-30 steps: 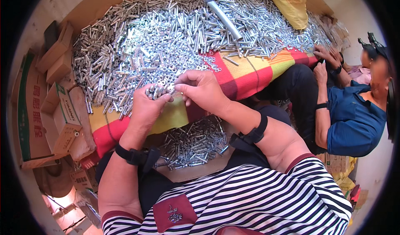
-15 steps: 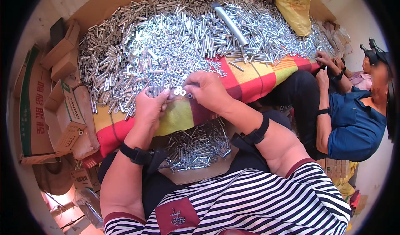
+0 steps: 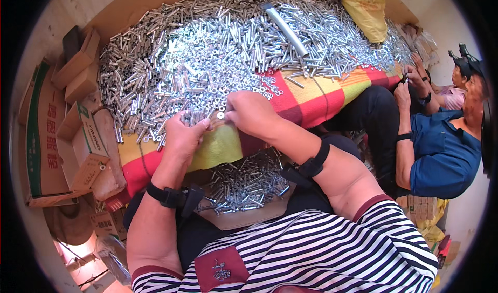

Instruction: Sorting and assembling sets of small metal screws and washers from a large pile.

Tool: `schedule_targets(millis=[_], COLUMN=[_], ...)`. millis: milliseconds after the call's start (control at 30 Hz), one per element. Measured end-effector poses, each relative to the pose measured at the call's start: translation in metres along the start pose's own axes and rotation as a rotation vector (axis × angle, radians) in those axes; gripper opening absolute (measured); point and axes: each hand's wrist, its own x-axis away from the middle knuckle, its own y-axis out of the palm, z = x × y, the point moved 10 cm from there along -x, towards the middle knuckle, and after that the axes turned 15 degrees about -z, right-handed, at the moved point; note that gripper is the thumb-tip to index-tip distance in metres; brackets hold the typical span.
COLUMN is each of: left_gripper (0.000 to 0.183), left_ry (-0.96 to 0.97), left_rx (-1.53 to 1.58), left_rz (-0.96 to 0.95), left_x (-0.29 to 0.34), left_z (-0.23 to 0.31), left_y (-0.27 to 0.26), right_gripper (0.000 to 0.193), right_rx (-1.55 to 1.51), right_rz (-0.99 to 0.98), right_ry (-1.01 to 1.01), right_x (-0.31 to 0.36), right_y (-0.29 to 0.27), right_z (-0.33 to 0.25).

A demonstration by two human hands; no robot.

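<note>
My left hand [image 3: 182,135] is at the front edge of a heap of shiny metal parts [image 3: 202,49], fingers curled and thumb pointing right. Small metal pieces show between its thumb and fingers, but I cannot make out their kind. To its right, my right hand [image 3: 252,114] is closed in a pinch, its fingertips pointing down-left; whatever they hold is hidden. Beside those fingertips lies a pale flat washer [image 3: 221,115]. Loose washers and nuts are spread just beyond both hands, with many metal sleeves around them.
A checked blanket [image 3: 306,98] runs along the heap's front. Below it, bolts [image 3: 249,186] fill a box between my legs. A metal tube [image 3: 287,31] and a yellow sack [image 3: 371,12] lie on the heap. Cardboard boxes [image 3: 78,147] stand left; a co-worker [image 3: 441,147] sits right.
Of several pale washers between my hands, one shows now. My right hand has shifted slightly left, and my left hand slightly left. The co-worker's hands have moved a little.
</note>
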Motion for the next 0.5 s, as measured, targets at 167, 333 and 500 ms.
schedule_targets(millis=[167,333,500], left_gripper=[0.017,0.019,0.016], left_ry=[0.025,0.09,0.153], left_rx=[-0.215,-0.153,-0.12], left_rz=[-0.067,-0.185,-0.251], left_x=[-0.002,-0.004,0.0], left_z=[0.003,0.009,0.014], left_y=[0.012,0.025,0.027], right_gripper=[0.008,0.008,0.011], right_rx=[-1.039,-1.307,-1.64], right_rz=[-0.212,-0.251,-0.377], right_ry=[0.046,0.082,0.066], right_x=[0.007,0.015,0.02], right_y=[0.018,0.029,0.045], right_z=[0.017,0.017,0.011])
